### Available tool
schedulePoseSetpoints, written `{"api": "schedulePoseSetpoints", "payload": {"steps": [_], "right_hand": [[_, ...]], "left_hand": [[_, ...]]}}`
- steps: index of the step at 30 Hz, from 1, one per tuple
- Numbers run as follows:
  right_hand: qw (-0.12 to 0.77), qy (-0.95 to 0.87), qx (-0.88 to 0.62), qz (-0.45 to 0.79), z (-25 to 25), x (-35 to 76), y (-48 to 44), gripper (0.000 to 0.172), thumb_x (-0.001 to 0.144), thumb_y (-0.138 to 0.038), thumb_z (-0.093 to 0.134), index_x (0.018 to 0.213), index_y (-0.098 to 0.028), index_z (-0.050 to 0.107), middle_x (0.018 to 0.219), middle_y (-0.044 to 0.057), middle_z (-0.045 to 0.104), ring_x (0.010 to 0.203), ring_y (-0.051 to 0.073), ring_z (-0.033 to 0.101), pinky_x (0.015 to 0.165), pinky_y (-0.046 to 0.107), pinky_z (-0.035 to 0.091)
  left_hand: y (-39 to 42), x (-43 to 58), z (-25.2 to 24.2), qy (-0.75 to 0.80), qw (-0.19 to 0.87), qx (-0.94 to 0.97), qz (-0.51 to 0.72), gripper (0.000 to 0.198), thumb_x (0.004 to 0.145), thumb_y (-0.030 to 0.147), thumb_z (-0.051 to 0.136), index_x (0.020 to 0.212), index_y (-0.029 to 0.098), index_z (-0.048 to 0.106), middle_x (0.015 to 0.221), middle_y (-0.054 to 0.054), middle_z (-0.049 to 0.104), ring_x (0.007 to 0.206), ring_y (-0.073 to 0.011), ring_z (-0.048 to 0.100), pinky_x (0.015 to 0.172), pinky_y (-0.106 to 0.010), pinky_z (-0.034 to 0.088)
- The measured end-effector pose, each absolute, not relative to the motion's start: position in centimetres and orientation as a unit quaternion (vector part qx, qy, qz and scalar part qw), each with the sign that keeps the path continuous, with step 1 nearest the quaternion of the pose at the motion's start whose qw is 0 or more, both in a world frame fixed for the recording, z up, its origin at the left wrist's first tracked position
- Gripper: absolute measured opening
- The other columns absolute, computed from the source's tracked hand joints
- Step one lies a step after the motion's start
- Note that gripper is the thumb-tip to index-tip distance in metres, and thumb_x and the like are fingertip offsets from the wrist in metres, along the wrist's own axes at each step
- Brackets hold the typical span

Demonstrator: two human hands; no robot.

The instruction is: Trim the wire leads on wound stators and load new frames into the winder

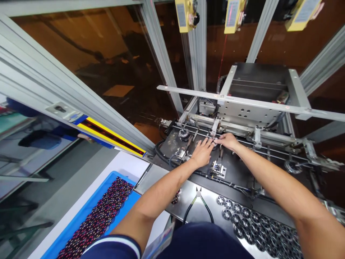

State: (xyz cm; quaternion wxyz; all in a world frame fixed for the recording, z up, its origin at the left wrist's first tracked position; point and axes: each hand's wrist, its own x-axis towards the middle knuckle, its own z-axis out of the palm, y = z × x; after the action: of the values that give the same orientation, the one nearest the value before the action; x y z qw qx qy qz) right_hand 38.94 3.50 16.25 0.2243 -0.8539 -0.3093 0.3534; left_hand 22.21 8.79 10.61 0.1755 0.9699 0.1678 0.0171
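Both my arms reach forward into a machine. My left hand (202,151) lies flat on the black machine bed (237,167), fingers stretched out toward the conveyor rail (237,128). My right hand (228,140) meets it fingertip to fingertip at the rail, its fingers curled on a small part I cannot make out. A round coil-like part (183,133) sits on the rail to the left of my hands. A small metal fixture (219,169) stands just below my hands.
A blue tray (129,203) of several dark wound parts lies at lower left. Black-handled pliers (198,203) rest on the steel plate (156,178). Rows of round black parts (250,219) line the lower right. Aluminium frame posts (161,54) and yellow devices (185,14) stand behind.
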Motion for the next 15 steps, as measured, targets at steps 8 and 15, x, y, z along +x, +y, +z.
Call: {"api": "schedulePoseSetpoints", "payload": {"steps": [8, 15], "right_hand": [[0.163, -0.327, -0.904, 0.222, 25.2, 44.7, -12.3, 0.019, 0.080, -0.034, 0.063, 0.080, -0.018, 0.074, 0.083, 0.007, 0.075, 0.078, 0.019, 0.066, 0.077, 0.029, 0.046], [0.133, -0.327, -0.905, 0.239, 17.8, 46.9, -13.1, 0.025, 0.077, -0.039, 0.067, 0.066, -0.017, 0.070, 0.073, 0.004, 0.072, 0.075, 0.017, 0.063, 0.071, 0.026, 0.044]], "left_hand": [[9.1, 22.4, 10.8, 0.163, 0.188, 0.968, 0.018, 0.064, 0.079, 0.015, 0.067, 0.140, 0.014, 0.047, 0.155, -0.016, 0.039, 0.145, -0.0376, 0.030, 0.118, -0.057, 0.027], [8.9, 21.9, 13.2, 0.194, 0.197, 0.960, 0.047, 0.061, 0.085, 0.024, 0.063, 0.142, 0.012, 0.045, 0.154, -0.019, 0.040, 0.143, -0.0324, 0.037, 0.117, -0.049, 0.035]]}}
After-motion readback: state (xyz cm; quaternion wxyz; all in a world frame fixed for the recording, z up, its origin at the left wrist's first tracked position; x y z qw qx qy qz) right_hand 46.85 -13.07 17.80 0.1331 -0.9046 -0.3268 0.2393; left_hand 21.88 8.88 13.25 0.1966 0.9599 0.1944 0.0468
